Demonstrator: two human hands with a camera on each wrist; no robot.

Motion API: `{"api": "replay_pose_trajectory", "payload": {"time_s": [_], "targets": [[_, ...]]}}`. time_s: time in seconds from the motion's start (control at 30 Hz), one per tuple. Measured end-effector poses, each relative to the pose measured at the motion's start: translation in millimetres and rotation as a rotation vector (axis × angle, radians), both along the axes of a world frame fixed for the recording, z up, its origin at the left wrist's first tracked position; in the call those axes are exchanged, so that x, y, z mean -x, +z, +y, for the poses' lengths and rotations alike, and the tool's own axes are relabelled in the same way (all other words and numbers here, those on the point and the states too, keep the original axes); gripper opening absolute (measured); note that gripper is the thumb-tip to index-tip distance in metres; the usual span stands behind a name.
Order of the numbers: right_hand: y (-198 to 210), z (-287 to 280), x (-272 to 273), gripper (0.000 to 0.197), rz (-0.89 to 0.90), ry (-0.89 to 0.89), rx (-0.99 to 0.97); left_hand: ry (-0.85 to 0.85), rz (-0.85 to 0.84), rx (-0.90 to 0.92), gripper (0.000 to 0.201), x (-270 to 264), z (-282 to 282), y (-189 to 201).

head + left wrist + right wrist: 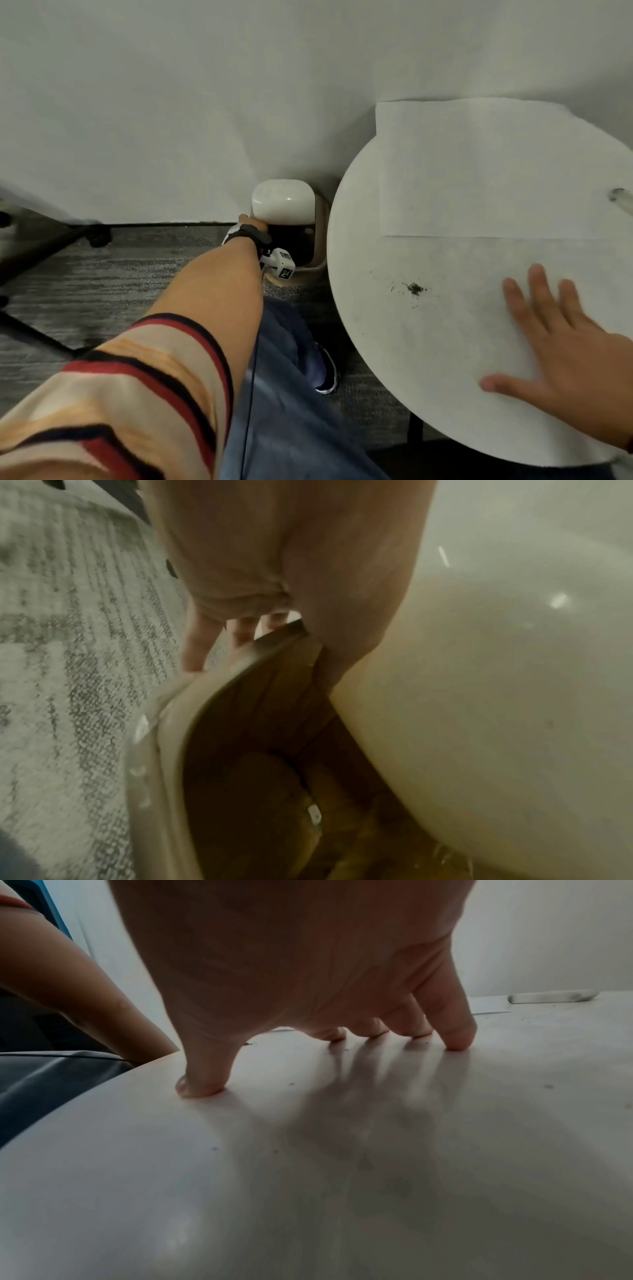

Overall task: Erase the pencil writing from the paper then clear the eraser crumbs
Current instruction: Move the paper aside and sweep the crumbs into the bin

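Paper (479,171) lay flat and white on the far part of the round surface (359,342), its near edge a straight line across the top and its far left corner jutting past the round rim. No pencil marks could be made out on it. Crumbs (415,288) sat in a small dark heap on the bare top near that edge, left of the right hand (561,346), with finer specks scattered to the left of the heap.

That hand lay spread, palm down; in the right wrist view its fingertips (457,1042) and thumb touched the smooth, faintly glossy white top and it held nothing. At the far right a pale stick-like thing (620,200) with a dark smudged end lay on the paper; what it was could not be told.

Left of the surface, on the floor, stood a bin (317,240) with a beige rounded-square rim, a dark inside and a glossy white domed lid (283,202) tipped up. The left hand (251,224) reached down to it; in the left wrist view its thumb (342,615) pressed the lid's underside while the fingers (195,647) hung straight outside the rim. The carpet (102,274) was grey, woven and streaky. The left sleeve (137,394) was cream with red and black stripes.
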State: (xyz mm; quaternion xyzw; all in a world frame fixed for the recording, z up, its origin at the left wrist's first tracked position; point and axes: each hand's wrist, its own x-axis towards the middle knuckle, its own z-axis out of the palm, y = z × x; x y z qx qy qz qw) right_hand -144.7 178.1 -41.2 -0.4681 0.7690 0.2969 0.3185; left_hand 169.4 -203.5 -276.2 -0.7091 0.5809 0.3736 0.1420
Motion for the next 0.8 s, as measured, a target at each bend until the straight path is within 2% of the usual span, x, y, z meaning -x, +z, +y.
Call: {"api": "replay_pose_trajectory", "payload": {"time_s": [0.17, 0.23, 0.3, 0.33, 0.47, 0.57, 0.63, 0.73, 0.8], "targets": [[18, -3, -6, 0.13, 0.044, 0.12, 0.129, -0.061, 0.024, -0.059, 0.045, -17, 1, -3], [23, -3, -9, 0.125, 0.094, 0.171, 0.151, 0.039, 0.066, -0.005, 0.055, -22, 7, 13], [27, -4, -10, 0.123, 0.112, 0.224, 0.138, 0.202, 0.196, 0.086, 0.076, -24, 18, 35], [28, -4, -10, 0.124, 0.114, 0.232, 0.126, 0.246, 0.261, 0.108, 0.079, -26, 23, 43], [22, -5, -7, 0.132, 0.063, 0.185, 0.121, 0.291, 0.334, 0.186, 0.093, -33, 54, 88], [19, -13, -13, 0.131, 0.011, 0.121, 0.173, 0.298, 0.255, 0.183, 0.078, -36, 79, 115], [19, -18, -25, 0.126, -0.003, 0.138, 0.245, 0.304, 0.247, 0.172, 0.073, -35, 101, 130], [18, -28, -49, 0.117, -0.019, 0.187, 0.298, 0.417, 0.245, 0.156, 0.087, -30, 130, 136], [13, -32, -62, 0.113, -0.04, 0.144, 0.315, 0.484, 0.242, 0.177, 0.085, -24, 148, 136]]}}
